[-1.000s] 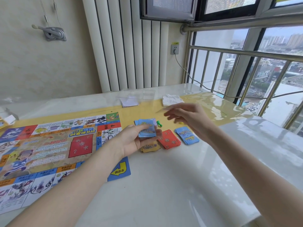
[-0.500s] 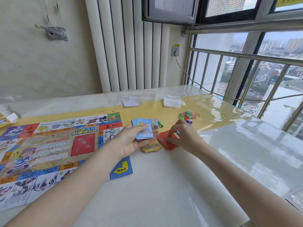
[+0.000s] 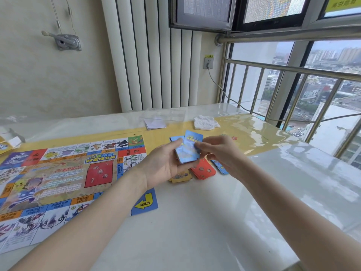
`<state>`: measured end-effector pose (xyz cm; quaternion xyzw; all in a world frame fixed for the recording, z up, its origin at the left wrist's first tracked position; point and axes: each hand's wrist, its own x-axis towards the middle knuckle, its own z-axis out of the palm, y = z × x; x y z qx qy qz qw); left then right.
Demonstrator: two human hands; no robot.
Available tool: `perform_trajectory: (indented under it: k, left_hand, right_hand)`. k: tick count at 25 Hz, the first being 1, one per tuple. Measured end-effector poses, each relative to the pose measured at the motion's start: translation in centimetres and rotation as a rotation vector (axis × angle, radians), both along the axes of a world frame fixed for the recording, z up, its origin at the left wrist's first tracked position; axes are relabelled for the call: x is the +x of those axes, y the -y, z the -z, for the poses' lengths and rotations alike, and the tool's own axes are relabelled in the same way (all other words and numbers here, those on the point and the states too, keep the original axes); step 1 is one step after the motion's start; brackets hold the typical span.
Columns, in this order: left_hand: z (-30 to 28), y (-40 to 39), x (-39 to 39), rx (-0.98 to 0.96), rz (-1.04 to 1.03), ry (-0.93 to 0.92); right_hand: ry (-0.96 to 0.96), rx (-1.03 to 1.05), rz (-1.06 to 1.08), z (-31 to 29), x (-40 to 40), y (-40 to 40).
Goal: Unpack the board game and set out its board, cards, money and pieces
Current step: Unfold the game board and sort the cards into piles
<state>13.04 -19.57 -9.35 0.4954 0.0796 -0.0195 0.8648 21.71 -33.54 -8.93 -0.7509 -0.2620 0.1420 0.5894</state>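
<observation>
While the board (image 3: 58, 178) already lies unfolded on the left of the table (image 3: 205, 222), the cards look only partly sorted: yellow (image 3: 180, 176), red (image 3: 203, 171) and blue (image 3: 220, 167) piles sit beside it, and no money is visible. Above them, the left hand (image 3: 166, 163) cups a blue stack (image 3: 187, 153), and the right hand (image 3: 220, 153) pinches its top card (image 3: 192, 142).

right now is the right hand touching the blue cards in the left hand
Touching. In the head view the right hand has its fingertips on the right edge of the blue cards, which the left hand holds above the table, with no gap between them.
</observation>
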Motion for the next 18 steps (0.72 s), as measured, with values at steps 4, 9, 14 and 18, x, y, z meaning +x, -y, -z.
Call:
perform_trajectory:
  k: [4,9,14,18]
  left_hand:
    - [0.15,0.03,0.12,0.190,-0.143,0.021]
    - [0.50,-0.08,0.29,0.251,-0.238,-0.003]
    - [0.12,0.09,0.02,0.217,-0.146,0.038]
    - [-0.03,0.15,0.37,0.180,-0.214,0.054]
  right_hand:
    - [-0.065,0.008,0.019,-0.47,0.83,0.55]
    - [-0.068,-0.041,-0.021,-0.49,0.88,0.61]
    - [-0.150,-0.051,-0.043,-0.35,0.88,1.13]
    - [-0.115,0.020,0.029,-0.58,0.95,0.60]
